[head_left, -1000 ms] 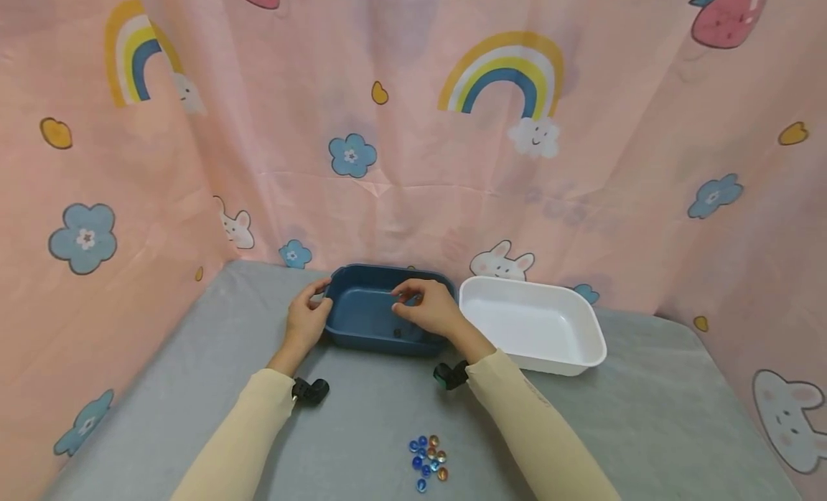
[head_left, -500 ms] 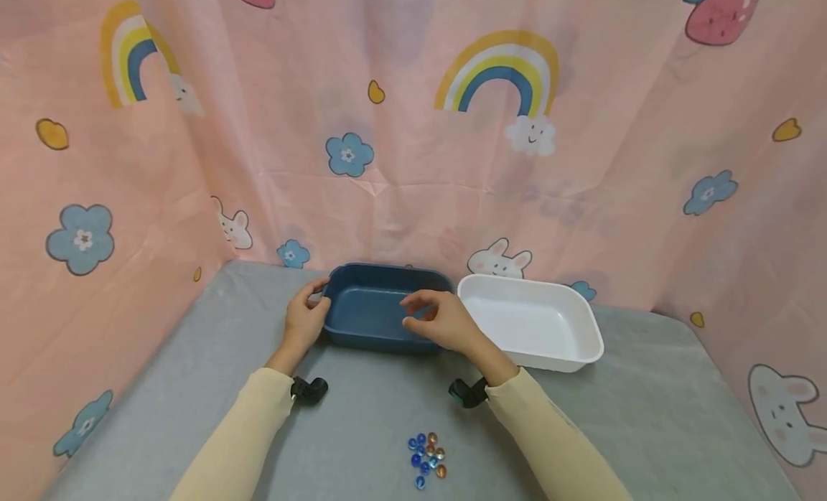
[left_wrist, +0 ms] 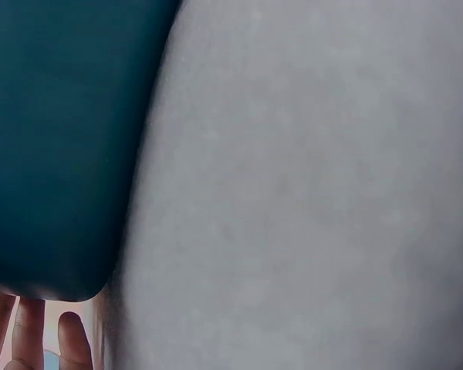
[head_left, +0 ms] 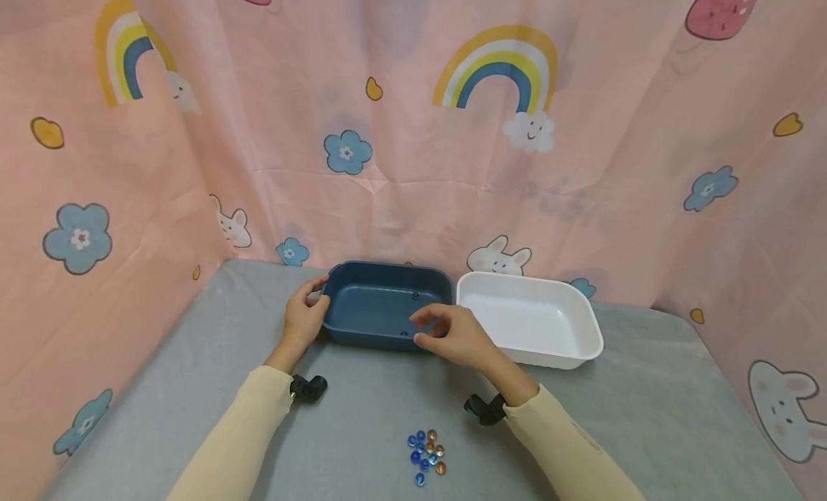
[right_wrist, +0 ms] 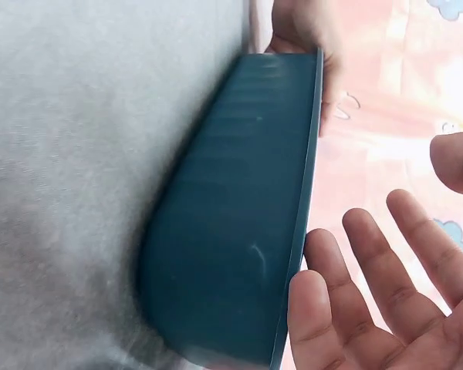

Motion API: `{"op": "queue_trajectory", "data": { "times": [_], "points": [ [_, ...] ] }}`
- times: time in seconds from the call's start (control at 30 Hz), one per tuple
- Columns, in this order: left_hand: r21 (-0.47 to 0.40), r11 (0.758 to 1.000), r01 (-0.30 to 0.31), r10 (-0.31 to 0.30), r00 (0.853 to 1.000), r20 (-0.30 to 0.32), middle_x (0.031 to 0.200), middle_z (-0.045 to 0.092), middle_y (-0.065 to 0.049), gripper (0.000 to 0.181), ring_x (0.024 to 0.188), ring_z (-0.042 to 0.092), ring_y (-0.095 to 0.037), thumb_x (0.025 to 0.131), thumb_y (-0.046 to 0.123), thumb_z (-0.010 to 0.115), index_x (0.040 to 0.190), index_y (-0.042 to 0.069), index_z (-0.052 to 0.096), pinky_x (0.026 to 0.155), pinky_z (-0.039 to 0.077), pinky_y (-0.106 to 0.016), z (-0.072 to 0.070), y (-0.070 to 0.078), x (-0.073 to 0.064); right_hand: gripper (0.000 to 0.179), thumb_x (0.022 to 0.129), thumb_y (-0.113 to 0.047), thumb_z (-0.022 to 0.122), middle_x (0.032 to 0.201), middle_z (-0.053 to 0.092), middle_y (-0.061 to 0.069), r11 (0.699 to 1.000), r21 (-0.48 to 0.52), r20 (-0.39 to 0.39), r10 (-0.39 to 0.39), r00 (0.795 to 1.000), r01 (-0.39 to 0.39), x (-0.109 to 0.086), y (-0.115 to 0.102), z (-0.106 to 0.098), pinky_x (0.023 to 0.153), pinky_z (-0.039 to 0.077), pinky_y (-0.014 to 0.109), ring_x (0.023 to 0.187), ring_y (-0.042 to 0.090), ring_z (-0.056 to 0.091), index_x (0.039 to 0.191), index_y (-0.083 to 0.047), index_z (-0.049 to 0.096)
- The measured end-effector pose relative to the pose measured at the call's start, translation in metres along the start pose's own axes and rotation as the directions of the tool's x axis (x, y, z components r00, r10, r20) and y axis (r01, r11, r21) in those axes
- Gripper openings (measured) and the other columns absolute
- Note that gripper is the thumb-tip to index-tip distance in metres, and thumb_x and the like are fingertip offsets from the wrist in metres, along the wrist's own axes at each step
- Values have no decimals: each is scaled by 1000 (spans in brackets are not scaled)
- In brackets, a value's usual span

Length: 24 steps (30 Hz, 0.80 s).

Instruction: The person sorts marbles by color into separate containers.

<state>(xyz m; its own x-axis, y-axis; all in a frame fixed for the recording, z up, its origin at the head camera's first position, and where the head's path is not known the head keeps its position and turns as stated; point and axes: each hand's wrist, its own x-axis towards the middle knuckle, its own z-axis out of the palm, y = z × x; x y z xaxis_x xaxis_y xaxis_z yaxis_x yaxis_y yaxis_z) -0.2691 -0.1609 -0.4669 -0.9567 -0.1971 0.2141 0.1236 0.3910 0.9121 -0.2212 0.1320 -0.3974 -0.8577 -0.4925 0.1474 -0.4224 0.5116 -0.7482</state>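
Note:
A dark blue rectangular tub [head_left: 368,339] stands on the grey cloth. My left hand [head_left: 304,318] grips its left end, thumb at the front corner and fingers along the end wall; in the left wrist view some of those fingers [left_wrist: 28,331] meet the tub's end. My right hand [head_left: 455,334] hovers at the tub's front right corner, fingers spread and slightly bent, with nothing between them. In the right wrist view its fingers [right_wrist: 378,247] overlap the rim. Inside the tub are two small dark round things, one towards the back [head_left: 416,295] and one by the front wall [head_left: 404,334].
A white rectangular tub [head_left: 530,318] stands just right of the blue one. Several blue and amber glass marbles [head_left: 426,454] lie in a cluster on the grey cloth [head_left: 362,415] near the front. A pink patterned curtain [head_left: 413,199] hangs behind and at both sides.
My right hand has drawn back from over the blue tub, to the right and towards me. Two small dark round things now show inside the tub. The left hand keeps its place.

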Motion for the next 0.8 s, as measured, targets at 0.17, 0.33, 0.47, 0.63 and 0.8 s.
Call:
{"op": "queue_trajectory", "data": {
  "times": [0.17, 0.33, 0.47, 0.63, 0.8],
  "points": [
    [-1, 1000, 3, -3, 1000, 1, 131, 59, -12, 40, 78, 54, -16, 92, 11, 54, 131, 14, 59, 60, 45, -22, 1, -3, -1, 26, 86, -19, 69, 106, 70, 10, 1000, 9, 25, -13, 1000, 13, -11, 3, -1, 64, 51, 24, 77, 14, 64, 110, -12, 69],
    [-12, 1000, 12, -12, 1000, 5, 132, 59, -11, 40, 77, 54, -16, 92, 12, 54, 131, 15, 59, 59, 45, -23, 1, -4, -2, 23, 85, -17, 70, 94, 68, 3, 999, 19, 59, -31, 998, 30, -23, 6, 0, 63, 50, 24, 70, 11, 59, 107, -10, 69],
    [-16, 1000, 18, -18, 1000, 12, 132, 58, -10, 40, 78, 55, -17, 92, 13, 53, 132, 16, 59, 61, 45, -24, 0, -4, -2, 20, 85, -16, 71, 90, 67, -1, 1000, 28, 83, -17, 996, 14, -32, 4, 1, 64, 51, 24, 70, 9, 59, 105, -14, 69],
    [-14, 1000, 18, -18, 1000, 15, 133, 58, -9, 40, 80, 55, -17, 93, 14, 53, 132, 17, 59, 61, 46, -25, -1, -3, 0, 21, 86, -15, 70, 95, 70, 4, 1000, 29, 111, -3, 994, 0, -40, 2, 2, 64, 52, 25, 72, 9, 61, 106, -14, 69],
    [-6, 1000, 19, -19, 1000, 13, 133, 57, -10, 41, 81, 56, -18, 92, 13, 53, 133, 16, 58, 61, 45, -25, -1, -2, 1, 24, 84, -13, 71, 99, 71, 12, 999, 48, 152, -17, 988, 10, -48, 4, 4, 65, 53, 25, 74, 8, 62, 108, -8, 69]
  ]
}}
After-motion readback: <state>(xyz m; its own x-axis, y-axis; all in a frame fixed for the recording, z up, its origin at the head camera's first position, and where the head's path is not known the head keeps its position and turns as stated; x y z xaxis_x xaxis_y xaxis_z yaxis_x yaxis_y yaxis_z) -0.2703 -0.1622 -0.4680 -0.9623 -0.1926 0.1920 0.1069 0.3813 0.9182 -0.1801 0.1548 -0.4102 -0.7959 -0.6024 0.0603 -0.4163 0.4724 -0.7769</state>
